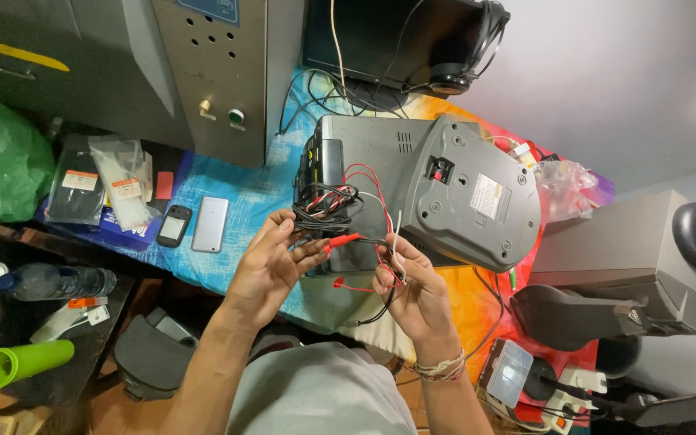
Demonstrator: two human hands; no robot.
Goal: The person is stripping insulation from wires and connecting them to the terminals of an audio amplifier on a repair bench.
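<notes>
Between both hands [271, 262] [412, 286], red wires [360, 239] near table edge [203, 282].

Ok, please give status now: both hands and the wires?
Left hand pinching red-tipped wire. Right hand gripping red and black wires. Wire tangle on grey device close behind.

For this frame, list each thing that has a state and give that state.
left hand: fingers pinching the red and black wires
right hand: closed on the wires
red and black wires: loose, running out of the grey device
grey device: turned over, underside showing
water bottle: lying on its side
two phones: flat on the cloth
</notes>
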